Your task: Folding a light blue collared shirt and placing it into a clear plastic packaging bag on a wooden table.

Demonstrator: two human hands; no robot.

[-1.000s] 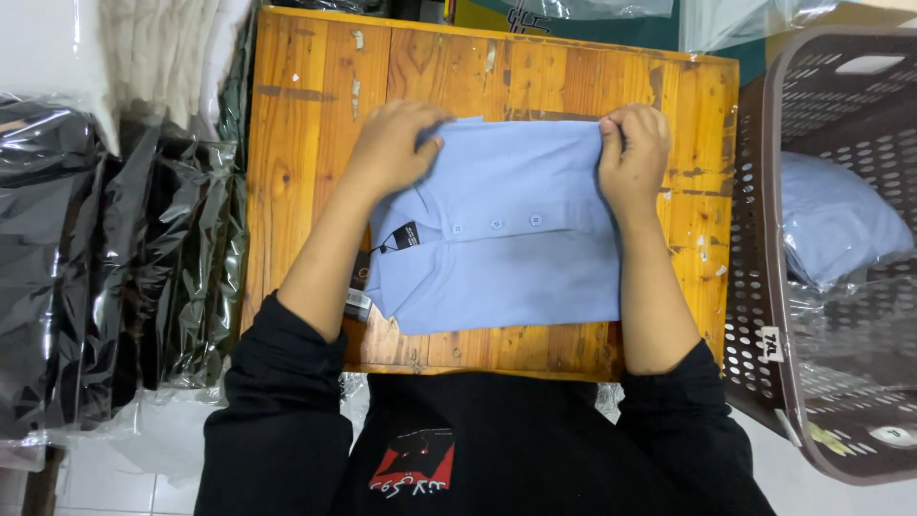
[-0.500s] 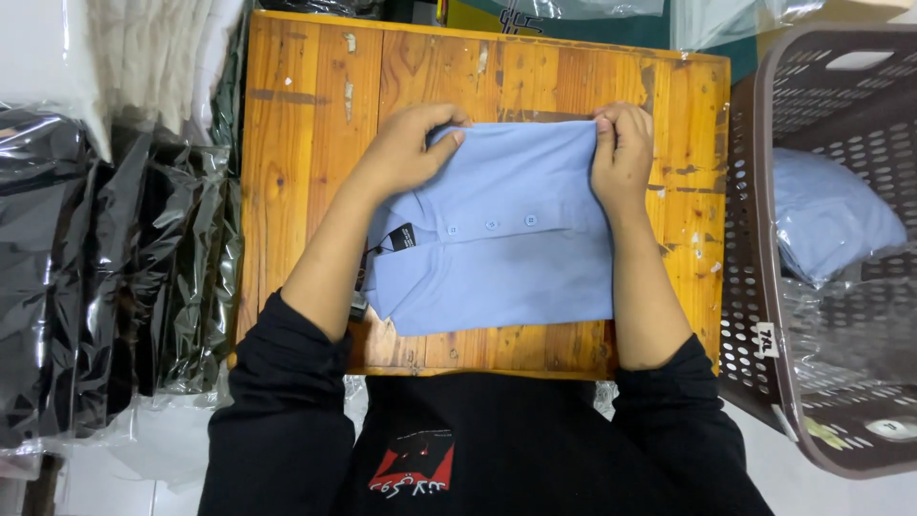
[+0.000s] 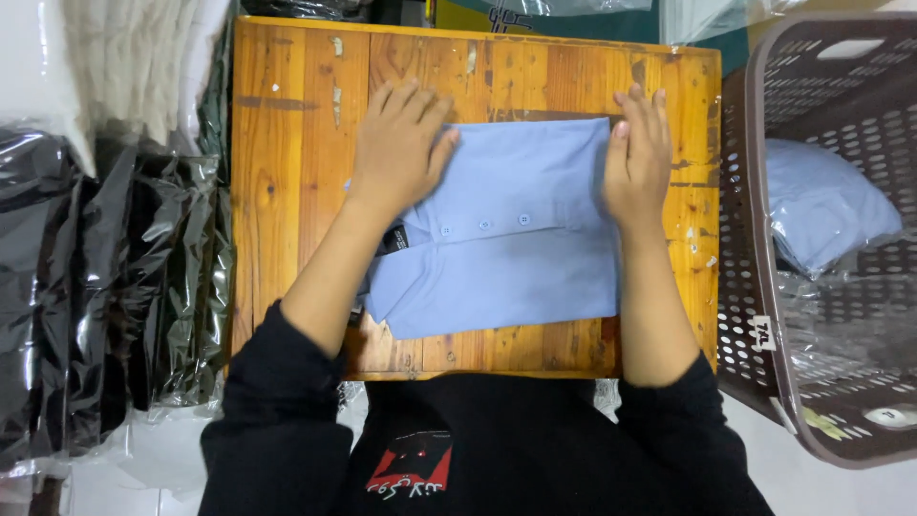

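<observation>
Worn orange-brown wooden table (image 3: 287, 191) carries the work, flanked by shiny black plastic-wrapped bundles (image 3: 105, 287) and a brown perforated plastic basket (image 3: 755, 239); a folded light-blue buttoned shirt (image 3: 506, 248) lies at the table's middle, its collar end toward the left edge, directly between the arms; the left hand (image 3: 401, 148) rests flat, fingers spread, on the shirt's far left corner; the right hand (image 3: 638, 158) presses open-palmed along its far right edge, gripping nothing.

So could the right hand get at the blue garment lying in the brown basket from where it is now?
Probably yes. The right hand lies flat on the folded blue shirt, the basket stands right beside the table with an open top, and nothing covers the blue garment inside.
</observation>
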